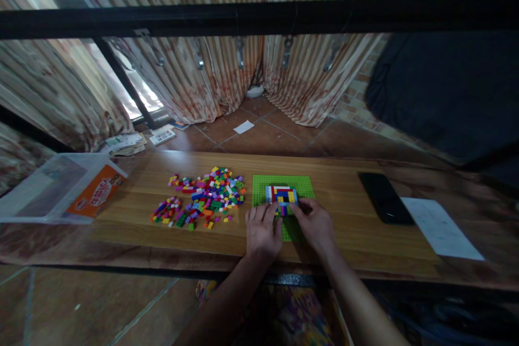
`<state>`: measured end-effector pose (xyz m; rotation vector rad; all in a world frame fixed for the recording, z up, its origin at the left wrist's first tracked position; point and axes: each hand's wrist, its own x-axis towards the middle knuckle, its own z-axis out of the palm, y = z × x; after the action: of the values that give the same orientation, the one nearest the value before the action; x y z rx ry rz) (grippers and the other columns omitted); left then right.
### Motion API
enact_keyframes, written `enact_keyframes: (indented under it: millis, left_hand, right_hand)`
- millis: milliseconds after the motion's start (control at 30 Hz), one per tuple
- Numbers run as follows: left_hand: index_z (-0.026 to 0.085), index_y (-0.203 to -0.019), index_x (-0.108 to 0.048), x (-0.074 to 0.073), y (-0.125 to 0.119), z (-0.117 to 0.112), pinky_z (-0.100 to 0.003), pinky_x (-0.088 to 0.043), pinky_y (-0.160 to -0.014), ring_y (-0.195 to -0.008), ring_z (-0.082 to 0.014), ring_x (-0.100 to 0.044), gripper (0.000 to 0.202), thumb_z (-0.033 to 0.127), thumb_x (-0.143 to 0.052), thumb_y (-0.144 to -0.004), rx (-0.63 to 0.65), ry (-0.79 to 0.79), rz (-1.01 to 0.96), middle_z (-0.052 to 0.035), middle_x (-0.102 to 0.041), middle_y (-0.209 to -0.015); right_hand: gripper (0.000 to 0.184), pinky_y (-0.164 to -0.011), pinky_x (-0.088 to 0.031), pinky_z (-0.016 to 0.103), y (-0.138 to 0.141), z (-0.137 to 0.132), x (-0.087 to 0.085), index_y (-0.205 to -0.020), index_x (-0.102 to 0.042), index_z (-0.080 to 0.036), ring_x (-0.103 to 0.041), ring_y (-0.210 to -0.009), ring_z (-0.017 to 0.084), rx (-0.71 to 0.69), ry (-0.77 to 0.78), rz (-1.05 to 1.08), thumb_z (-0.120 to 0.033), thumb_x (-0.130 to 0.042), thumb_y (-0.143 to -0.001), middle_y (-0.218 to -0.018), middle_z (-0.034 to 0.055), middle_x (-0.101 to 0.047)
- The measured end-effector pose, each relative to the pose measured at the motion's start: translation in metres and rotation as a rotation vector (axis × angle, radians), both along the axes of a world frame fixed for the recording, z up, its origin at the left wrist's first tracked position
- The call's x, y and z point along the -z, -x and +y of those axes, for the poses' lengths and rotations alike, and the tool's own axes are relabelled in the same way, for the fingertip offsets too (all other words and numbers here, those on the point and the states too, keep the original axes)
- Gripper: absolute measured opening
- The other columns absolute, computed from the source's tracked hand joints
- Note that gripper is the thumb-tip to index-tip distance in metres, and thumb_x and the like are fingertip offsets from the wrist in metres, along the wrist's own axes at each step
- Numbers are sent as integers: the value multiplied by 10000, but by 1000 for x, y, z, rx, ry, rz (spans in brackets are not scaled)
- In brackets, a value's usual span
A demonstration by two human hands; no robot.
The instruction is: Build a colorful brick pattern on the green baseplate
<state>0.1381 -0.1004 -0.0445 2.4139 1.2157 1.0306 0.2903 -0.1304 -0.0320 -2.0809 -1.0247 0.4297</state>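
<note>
A small structure of toy bricks [281,192], in white, red, blue and yellow, stands on a green baseplate [306,181]. My left hand [263,231] bends its fingers against the structure's near left corner. On the near right side, my right hand [317,223] has its thumb and fingers closed at the structure's edge. My fingers cover part of the front row, so whether a loose brick is between them is hidden. To the left of the baseplate lies a spread pile of loose colourful toy bricks [214,194].
A clear plastic box [48,173] with an orange label stands at the table's left end. On the right lie a black phone [385,198] and a white paper sheet [441,227]. A dark metal bar [259,19] crosses above the wooden tabletop [344,238].
</note>
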Motion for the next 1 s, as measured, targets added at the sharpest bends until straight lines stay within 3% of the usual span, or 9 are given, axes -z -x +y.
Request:
enact_keyframes:
  millis: [300, 500, 700, 867, 1000]
  left_hand:
    - [157, -1208, -593, 4, 1, 1, -405, -464, -881, -987, -241, -562, 349, 152, -553, -861, 3, 42, -71, -111, -648, -1086]
    - [151, -1198, -595, 7, 0, 2, -403, -470, -881, -985, -240, -565, 350, 139, -547, -851, 0, 32, -80, -116, -647, -1083]
    - [166, -1215, -585, 5, 1, 2, -419, -478, -903, -1019, -243, -571, 375, 114, -528, -848, -1, 54, -90, -115, -643, -1087]
    - [167, -1245, -562, 3, 18, -7, -417, -482, -937, -1074, -239, -573, 398, 109, -526, -853, -14, 42, -134, -125, -626, -1146]
    - [180, -1237, -558, 4, 48, -13, -435, -470, -989, -1123, -231, -569, 371, 110, -508, -876, -87, 18, -150, -115, -624, -1170]
  right_hand:
    - [484, -721, -503, 372, -13, 6, 12, -958, -715, -153, -682, -771, 247, -34, 34, 142, -567, -650, -717, -863, 109, -748]
    - [419, -710, -493, 367, -14, 10, 10, -915, -718, -165, -675, -751, 247, -47, 63, 103, -522, -674, -701, -839, 96, -748]
    - [410, -761, -492, 372, -7, 7, 7, -970, -710, -179, -676, -843, 259, -66, 26, 25, -524, -596, -781, -924, 113, -748]
    - [499, -660, -495, 335, -18, 0, 6, -883, -697, -188, -672, -704, 222, -98, 22, 120, -604, -422, -867, -838, 86, -743]
    - [542, -679, -492, 337, -22, -2, 2, -960, -682, -168, -661, -712, 220, -59, -57, 62, -608, -375, -884, -883, 103, -735]
